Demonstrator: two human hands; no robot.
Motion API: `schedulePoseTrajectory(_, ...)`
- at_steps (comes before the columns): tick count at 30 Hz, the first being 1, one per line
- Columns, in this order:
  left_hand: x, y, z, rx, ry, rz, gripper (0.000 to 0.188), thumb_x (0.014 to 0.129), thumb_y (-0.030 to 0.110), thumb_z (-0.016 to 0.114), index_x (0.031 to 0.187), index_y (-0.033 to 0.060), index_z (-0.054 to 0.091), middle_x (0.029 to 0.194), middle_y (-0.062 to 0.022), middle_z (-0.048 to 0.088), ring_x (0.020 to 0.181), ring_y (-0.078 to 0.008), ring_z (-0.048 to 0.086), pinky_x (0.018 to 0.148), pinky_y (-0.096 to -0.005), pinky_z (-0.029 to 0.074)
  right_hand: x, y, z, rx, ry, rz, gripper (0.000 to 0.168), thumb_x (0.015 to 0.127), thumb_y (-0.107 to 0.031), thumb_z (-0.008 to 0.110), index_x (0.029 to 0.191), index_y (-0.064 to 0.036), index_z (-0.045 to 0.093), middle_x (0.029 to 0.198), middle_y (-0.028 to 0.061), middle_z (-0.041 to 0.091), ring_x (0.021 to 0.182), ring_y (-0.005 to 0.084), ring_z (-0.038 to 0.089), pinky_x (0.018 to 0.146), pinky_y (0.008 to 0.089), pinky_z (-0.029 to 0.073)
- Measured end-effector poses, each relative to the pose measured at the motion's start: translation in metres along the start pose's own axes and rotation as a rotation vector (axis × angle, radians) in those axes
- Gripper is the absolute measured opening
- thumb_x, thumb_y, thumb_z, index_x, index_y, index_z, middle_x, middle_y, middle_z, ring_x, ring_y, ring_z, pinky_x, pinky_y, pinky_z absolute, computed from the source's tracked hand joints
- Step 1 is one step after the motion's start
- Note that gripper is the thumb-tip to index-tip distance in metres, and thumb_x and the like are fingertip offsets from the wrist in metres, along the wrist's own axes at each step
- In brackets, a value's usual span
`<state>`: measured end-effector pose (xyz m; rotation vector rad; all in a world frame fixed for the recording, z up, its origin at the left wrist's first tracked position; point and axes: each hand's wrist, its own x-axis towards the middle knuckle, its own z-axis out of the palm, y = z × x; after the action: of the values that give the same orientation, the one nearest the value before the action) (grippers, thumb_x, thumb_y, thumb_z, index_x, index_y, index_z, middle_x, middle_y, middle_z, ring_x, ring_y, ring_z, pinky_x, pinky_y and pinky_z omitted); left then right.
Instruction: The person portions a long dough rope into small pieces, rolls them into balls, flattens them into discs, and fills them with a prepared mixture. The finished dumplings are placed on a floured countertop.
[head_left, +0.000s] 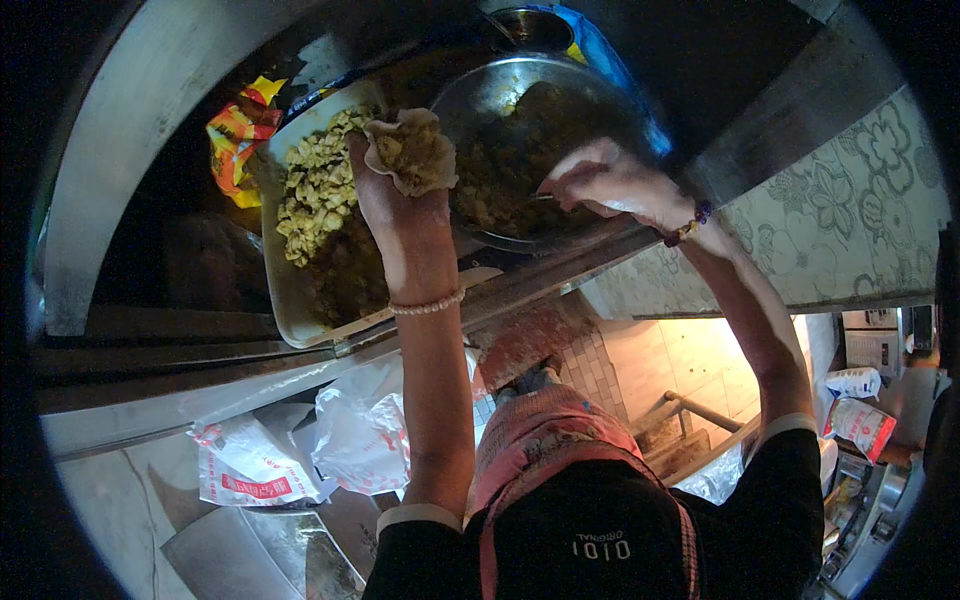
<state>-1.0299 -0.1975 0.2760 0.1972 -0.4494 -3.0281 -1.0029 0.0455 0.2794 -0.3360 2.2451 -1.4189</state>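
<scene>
Cupped in my left hand (397, 225) is a thin dough wrapper (442, 161) with brownish filling (405, 154) spread in it. Beneath that hand stands a pale rectangular tray (281, 300) holding yellowish lumps (319, 195) and a darker mince. My right hand (615, 184) is over the near right part of a round metal bowl (480, 75) of dark filling. Its fingers are closed around a thin tool, of which only a short shiny bit shows; its kind cannot be told.
A red and yellow plastic packet (236, 146) lies left of the tray. Behind the bowl are a small dark bowl (536, 28) and a blue plastic bag (611, 64). A floral-patterned surface (810, 217) is at the right. White plastic bags (360, 435) and a wooden stool (679, 435) are lower down.
</scene>
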Motion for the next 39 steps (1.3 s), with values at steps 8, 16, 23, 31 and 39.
schedulePoseTrajectory(8, 0.007, -0.019, -0.023, -0.134, -0.297, -0.086, 0.027, 0.100, 0.027, 0.049, 0.112, 0.0062, 0.062, 0.113, -0.0164, 0.064, 0.088, -0.0302, 0.067, 0.070, -0.0444, 0.059, -0.032, -0.040, -0.020, 0.138, 0.312, -0.309, 0.026, 0.083, -0.002, 0.066, 0.108, 0.001, 0.072, 0.077, 0.0027, 0.067, 0.061, 0.0057, 0.056, 0.051, 0.0213, 0.042)
schedulePoseTrajectory(16, 0.000, -0.092, -0.016, 0.096, -0.282, -0.282, 0.032, 0.098, 0.027, 0.054, 0.117, 0.0016, 0.058, 0.112, -0.0127, 0.068, 0.105, -0.0265, 0.066, 0.091, -0.0382, 0.056, -0.056, -0.008, 0.007, -0.644, 0.718, -0.659, 0.025, 0.091, -0.002, 0.062, 0.115, -0.004, 0.070, 0.100, 0.0164, 0.071, 0.076, 0.0145, 0.070, 0.067, 0.0294, 0.054)
schedulePoseTrajectory(23, -0.030, -0.080, -0.011, 1.551, -0.532, 0.443, 0.041, 0.080, 0.026, 0.075, 0.114, 0.0067, 0.064, 0.111, -0.0088, 0.070, 0.101, -0.0254, 0.068, 0.089, -0.0350, 0.056, -0.061, 0.012, 0.008, -0.105, 0.583, -0.373, 0.021, 0.095, -0.006, 0.063, 0.114, -0.002, 0.071, 0.106, 0.0112, 0.074, 0.094, 0.0128, 0.068, 0.084, 0.0268, 0.052)
schedulePoseTrajectory(31, -0.028, -0.090, -0.034, 0.766, -0.442, -0.016, 0.030, 0.092, 0.028, 0.056, 0.111, 0.0068, 0.063, 0.107, -0.0101, 0.068, 0.098, -0.0268, 0.067, 0.087, -0.0387, 0.057, -0.051, 0.020, -0.009, -0.183, 0.464, -0.401, 0.018, 0.092, -0.003, 0.065, 0.109, -0.001, 0.073, 0.104, 0.0102, 0.074, 0.093, 0.0130, 0.069, 0.083, 0.0262, 0.055)
schedulePoseTrajectory(39, -0.028, -0.076, -0.033, -0.248, -0.378, -0.474, 0.030, 0.101, 0.023, 0.047, 0.122, 0.0049, 0.058, 0.115, -0.0115, 0.066, 0.109, -0.0283, 0.062, 0.098, -0.0427, 0.051, -0.045, 0.035, -0.020, -0.320, 0.453, -0.515, 0.019, 0.089, 0.003, 0.067, 0.107, -0.001, 0.073, 0.104, 0.0123, 0.074, 0.091, 0.0140, 0.071, 0.080, 0.0264, 0.057)
